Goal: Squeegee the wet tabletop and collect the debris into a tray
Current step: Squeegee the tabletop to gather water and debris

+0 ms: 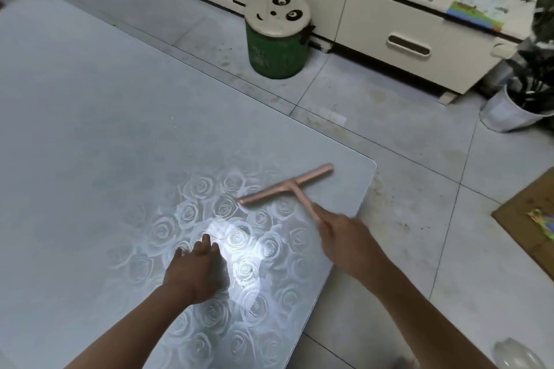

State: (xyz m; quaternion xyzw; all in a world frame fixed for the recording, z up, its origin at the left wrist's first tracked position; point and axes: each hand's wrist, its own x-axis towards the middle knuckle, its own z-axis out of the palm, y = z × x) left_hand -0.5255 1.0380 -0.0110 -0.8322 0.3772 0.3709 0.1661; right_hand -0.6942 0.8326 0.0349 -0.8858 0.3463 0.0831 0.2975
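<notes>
Rose-patterned glass forms the tabletop, on which a single pink T-shaped squeegee is seen near the far right corner, its blade bar laid slantwise on the glass and its handle running back toward the person. Two hands are counted. The handle's near end is gripped by the right hand, with the fingers curled round it, though motion blur softens the detail. The left hand is laid on the glass well apart from the squeegee, with the fingers stretched forward and nothing held; a bright glare patch is reflected just beside it. Between the squeegee and the table's edges nothing is found standing in the way. Beyond the table, on the grey tiled floor, one green bin is placed against a cream cabinet with a slotted drawer handle; the bin is covered by a panda-faced lid, so its contents are hidden. One white pot is seen at the right, and a dark-leaved plant is held in it. A flat piece of cardboard is laid on the floor at the right edge, with a small colourful scrap on it. A clear, blurred object at the lower right corner cannot be identified.
</notes>
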